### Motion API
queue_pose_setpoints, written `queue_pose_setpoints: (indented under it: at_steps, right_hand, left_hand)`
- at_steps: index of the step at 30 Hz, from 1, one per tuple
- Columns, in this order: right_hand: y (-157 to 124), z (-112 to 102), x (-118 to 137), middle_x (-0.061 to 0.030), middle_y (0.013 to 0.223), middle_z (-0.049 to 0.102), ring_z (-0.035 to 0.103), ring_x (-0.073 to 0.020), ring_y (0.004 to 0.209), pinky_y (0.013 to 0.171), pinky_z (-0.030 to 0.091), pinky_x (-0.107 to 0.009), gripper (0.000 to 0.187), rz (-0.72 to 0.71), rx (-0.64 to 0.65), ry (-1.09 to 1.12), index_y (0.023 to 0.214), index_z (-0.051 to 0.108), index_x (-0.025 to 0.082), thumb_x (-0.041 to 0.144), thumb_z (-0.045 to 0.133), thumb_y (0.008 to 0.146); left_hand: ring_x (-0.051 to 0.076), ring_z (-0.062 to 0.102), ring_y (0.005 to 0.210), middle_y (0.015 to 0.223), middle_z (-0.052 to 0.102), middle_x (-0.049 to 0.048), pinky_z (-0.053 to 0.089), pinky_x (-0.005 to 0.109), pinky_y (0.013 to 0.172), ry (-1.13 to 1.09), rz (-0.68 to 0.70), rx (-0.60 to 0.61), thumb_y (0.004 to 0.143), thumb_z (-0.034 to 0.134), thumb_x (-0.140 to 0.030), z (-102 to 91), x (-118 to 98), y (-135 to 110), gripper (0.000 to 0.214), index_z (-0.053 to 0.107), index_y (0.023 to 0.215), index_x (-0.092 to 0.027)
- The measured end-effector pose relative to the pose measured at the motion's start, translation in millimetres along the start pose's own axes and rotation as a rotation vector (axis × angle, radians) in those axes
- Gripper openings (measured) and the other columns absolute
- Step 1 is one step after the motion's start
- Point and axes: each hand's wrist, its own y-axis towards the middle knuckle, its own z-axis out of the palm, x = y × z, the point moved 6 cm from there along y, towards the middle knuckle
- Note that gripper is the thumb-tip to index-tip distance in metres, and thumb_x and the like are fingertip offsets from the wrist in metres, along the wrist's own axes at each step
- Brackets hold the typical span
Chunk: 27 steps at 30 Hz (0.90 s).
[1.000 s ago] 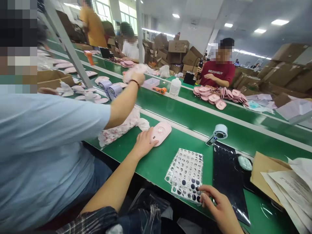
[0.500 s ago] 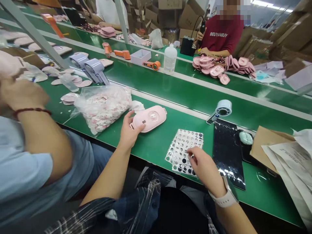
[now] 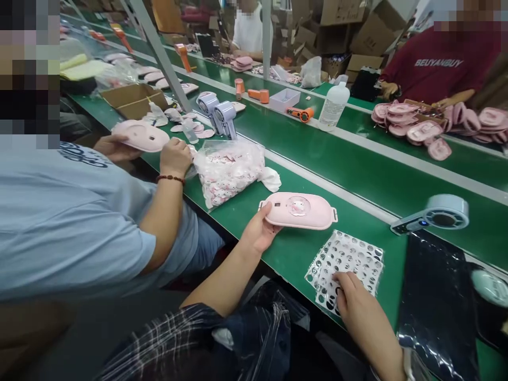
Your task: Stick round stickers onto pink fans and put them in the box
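My left hand grips one end of a pink oval plastic shell, holding it tilted above the green bench. The shell has strap loops at both ends, a small dark slot and a round recess with a white cartoon face. Over a stack of sticker sheets with rows of round clear and black dots, my right hand has its fingers bent together, the tips at the sheet's surface. Whatever may be between those fingertips is too small to make out.
A plastic bag of small cartoon faces lies left, beside a co-worker's hand. A light-blue handheld fan and a black sheet lie right. Beyond the rail stand a white bottle and piled pink parts.
My view has swung left. My left hand has turned the pink shell so its face tips toward me, with the thumb on top. My right hand stays at the sticker sheets.
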Motion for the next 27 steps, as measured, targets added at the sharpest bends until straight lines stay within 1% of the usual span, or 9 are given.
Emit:
queue_pose_setpoints:
  at_steps: [3, 6, 8, 11, 15, 17, 22, 25, 27]
  right_hand:
    - [1, -2, 1, -0.0067, 0.098, 0.060, 0.065, -0.0185, 0.073, 0.059, 0.050, -0.030, 0.022, -0.018, -0.003, 0.019, 0.108, 0.049, 0.021, 0.010, 0.036, 0.095]
    - [3, -7, 3, -0.0063, 0.098, 0.060, 0.066, -0.0184, 0.073, 0.058, 0.052, -0.030, 0.022, -0.041, -0.012, 0.010, 0.108, 0.050, 0.021, 0.010, 0.036, 0.095]
    - [3, -9, 4, -0.0056, 0.096, 0.060, 0.066, -0.0175, 0.071, 0.055, 0.051, -0.029, 0.022, -0.056, -0.028, -0.003, 0.107, 0.050, 0.021, 0.009, 0.036, 0.096]
    - [4, -9, 5, -0.0048, 0.093, 0.059, 0.065, -0.0165, 0.066, 0.052, 0.050, -0.028, 0.021, -0.064, -0.056, -0.039, 0.105, 0.050, 0.021, 0.009, 0.034, 0.097]
    - [2, -6, 7, -0.0061, 0.097, 0.059, 0.061, -0.0151, 0.060, 0.045, 0.045, -0.027, 0.022, -0.073, -0.068, -0.107, 0.112, 0.049, 0.020, 0.012, 0.032, 0.101]
    - [1, -6, 8, -0.0067, 0.099, 0.060, 0.061, -0.0152, 0.060, 0.044, 0.043, -0.027, 0.023, -0.076, -0.068, -0.133, 0.116, 0.049, 0.020, 0.014, 0.032, 0.102]
    - [1, -10, 11, -0.0065, 0.098, 0.061, 0.061, -0.0142, 0.059, 0.045, 0.043, -0.026, 0.027, -0.088, -0.069, -0.139, 0.122, 0.049, 0.019, 0.014, 0.030, 0.103]
    - [3, -11, 13, -0.0061, 0.095, 0.061, 0.061, -0.0136, 0.058, 0.044, 0.043, -0.024, 0.029, -0.102, -0.072, -0.146, 0.124, 0.048, 0.017, 0.011, 0.030, 0.102]
    - [5, -12, 15, -0.0056, 0.092, 0.060, 0.062, -0.0143, 0.060, 0.046, 0.045, -0.024, 0.029, -0.114, -0.082, -0.159, 0.123, 0.048, 0.017, 0.010, 0.030, 0.102]
  left_hand:
    - [0.019, 0.073, 0.092, 0.113, 0.075, 0.0072, 0.060, 0.028, 0.068, -0.012, -0.039, -0.045, 0.093, 0.065, -0.026, 2.2, 5, 2, 0.025, 0.066, 0.116, -0.018]
    - [0.019, 0.073, 0.089, 0.110, 0.076, 0.0064, 0.060, 0.029, 0.072, -0.007, -0.029, -0.021, 0.092, 0.068, -0.025, 4.5, 5, 4, 0.021, 0.066, 0.112, -0.018]
    - [0.019, 0.073, 0.087, 0.107, 0.076, 0.0067, 0.061, 0.032, 0.076, -0.001, 0.000, 0.015, 0.089, 0.072, -0.024, 5.4, 5, 5, 0.024, 0.066, 0.111, -0.017]
    - [0.023, 0.074, 0.094, 0.106, 0.076, 0.0092, 0.061, 0.036, 0.085, 0.025, 0.061, 0.071, 0.083, 0.080, -0.027, 6.4, 6, 6, 0.036, 0.066, 0.114, -0.015]
    - [0.025, 0.072, 0.106, 0.110, 0.075, 0.0113, 0.057, 0.039, 0.099, -0.005, 0.160, 0.102, 0.080, 0.083, -0.029, 6.5, 9, 7, 0.042, 0.066, 0.116, -0.014]
    - [0.025, 0.071, 0.109, 0.113, 0.075, 0.0110, 0.055, 0.039, 0.102, -0.002, 0.188, 0.098, 0.079, 0.085, -0.030, 5.2, 11, 7, 0.045, 0.065, 0.117, -0.015]
    - [0.024, 0.072, 0.103, 0.118, 0.073, 0.0090, 0.059, 0.036, 0.092, 0.093, 0.185, 0.128, 0.074, 0.086, -0.025, 3.4, 16, 9, 0.058, 0.061, 0.126, -0.018]
    - [0.024, 0.072, 0.098, 0.117, 0.073, 0.0083, 0.061, 0.038, 0.087, 0.139, 0.172, 0.148, 0.075, 0.085, -0.028, 4.6, 16, 8, 0.061, 0.057, 0.129, -0.019]
    - [0.025, 0.072, 0.099, 0.118, 0.072, 0.0084, 0.062, 0.040, 0.087, 0.161, 0.174, 0.157, 0.076, 0.084, -0.030, 6.1, 16, 7, 0.061, 0.056, 0.130, -0.020]
